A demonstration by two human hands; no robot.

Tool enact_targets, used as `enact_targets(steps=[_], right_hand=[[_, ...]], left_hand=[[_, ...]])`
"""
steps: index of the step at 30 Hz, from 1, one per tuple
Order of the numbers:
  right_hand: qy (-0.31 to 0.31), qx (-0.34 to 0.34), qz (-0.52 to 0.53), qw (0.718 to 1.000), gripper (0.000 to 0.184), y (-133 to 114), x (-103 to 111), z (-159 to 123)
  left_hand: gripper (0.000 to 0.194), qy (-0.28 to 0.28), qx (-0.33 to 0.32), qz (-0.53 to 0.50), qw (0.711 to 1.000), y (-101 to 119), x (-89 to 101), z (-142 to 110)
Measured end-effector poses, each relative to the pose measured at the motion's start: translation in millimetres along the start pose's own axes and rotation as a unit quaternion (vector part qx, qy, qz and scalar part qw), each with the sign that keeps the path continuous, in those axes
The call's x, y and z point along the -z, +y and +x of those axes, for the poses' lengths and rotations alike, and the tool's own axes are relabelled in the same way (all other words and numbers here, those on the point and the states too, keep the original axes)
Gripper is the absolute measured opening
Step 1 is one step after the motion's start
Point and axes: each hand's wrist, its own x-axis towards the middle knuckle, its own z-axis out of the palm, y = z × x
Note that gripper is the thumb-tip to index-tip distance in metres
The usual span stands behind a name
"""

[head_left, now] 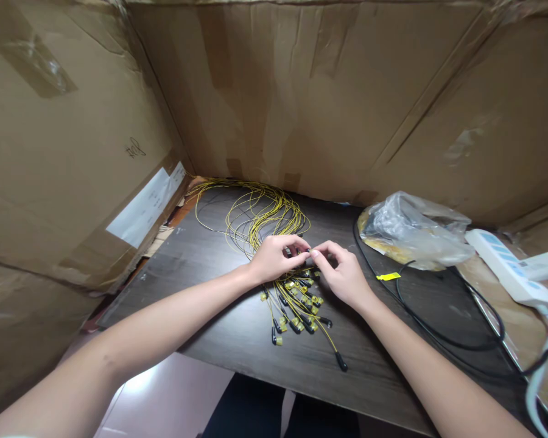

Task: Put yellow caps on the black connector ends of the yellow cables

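Observation:
My left hand (278, 258) and my right hand (340, 271) meet over the middle of the dark table. Thumb and forefinger of each are pinched together around a small dark end piece, mostly covered by the fingertips. Below them lies a cluster of black connectors (305, 319), several with clear yellowish caps or tags on them. One black connector (341, 361) rests apart, nearer the front edge, on its own yellow wire. Behind my left hand, thin yellow wires (274, 213) run in loose loops to the back left.
Cardboard walls (256, 97) enclose the table (219, 322) at the back and sides. At the right are a clear plastic bag (415, 231), a white power strip (506, 264) and a black cable (420, 316) with a yellow tag (388, 277).

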Motion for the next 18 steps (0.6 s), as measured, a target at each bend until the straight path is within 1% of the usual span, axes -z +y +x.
enact_targets(steps=[7, 10, 15, 18], right_hand=[[-0.004, -0.011, 0.017, 1.000, 0.024, -1.3, 0.2, -0.6], [-0.015, -0.008, 0.008, 1.000, 0.025, -1.8, 0.1, -0.5], [-0.013, 0.037, -0.038, 0.999, 0.033, -3.9, -0.8, -0.3], [-0.018, 0.056, -0.065, 0.996, 0.040, -4.8, -0.6, -0.3]], left_hand=[[0.014, -0.003, -0.003, -0.008, 1.000, 0.6, 0.4, -0.1], [0.012, 0.000, -0.030, 0.006, 1.000, 1.3, 0.4, -0.1], [0.012, -0.001, -0.094, 0.034, 0.995, 3.5, 0.6, -1.4], [0.011, -0.004, -0.089, 0.031, 0.996, 4.4, 0.4, -2.0]])
